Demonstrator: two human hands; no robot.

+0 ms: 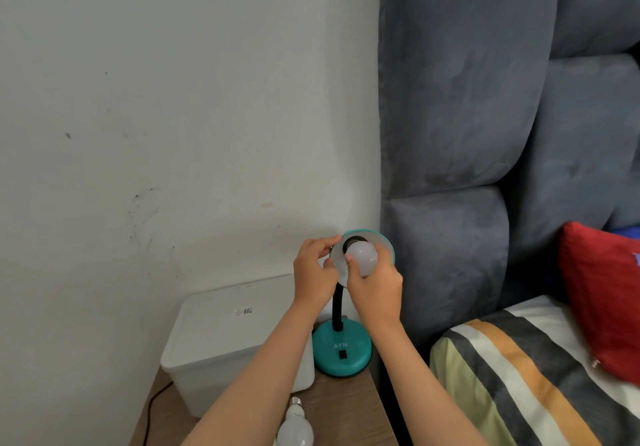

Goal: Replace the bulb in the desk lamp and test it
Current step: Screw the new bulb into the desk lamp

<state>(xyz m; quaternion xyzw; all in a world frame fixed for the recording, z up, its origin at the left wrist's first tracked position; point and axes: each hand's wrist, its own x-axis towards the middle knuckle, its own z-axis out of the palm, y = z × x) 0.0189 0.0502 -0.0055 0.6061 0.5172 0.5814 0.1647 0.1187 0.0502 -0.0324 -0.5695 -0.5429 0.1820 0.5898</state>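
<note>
A teal desk lamp stands on the bedside table, its round base [343, 348] carrying a black switch and a black gooseneck. Its shade [382, 241] faces me. A white bulb [362, 255] sits at the dark socket inside the shade. My right hand [375, 288] grips that bulb with fingers and thumb curled round it. My left hand [315, 269] holds the shade's left rim. A second white bulb [295, 428] with a bare screw cap lies on the table near the front edge.
A white lidded plastic box [221, 334] stands left of the lamp on the wooden table [346, 407]. A black cable [152, 407] runs down the table's left side. A grey padded headboard [450, 116], striped bedding [519, 376] and a red pillow [602, 293] lie to the right.
</note>
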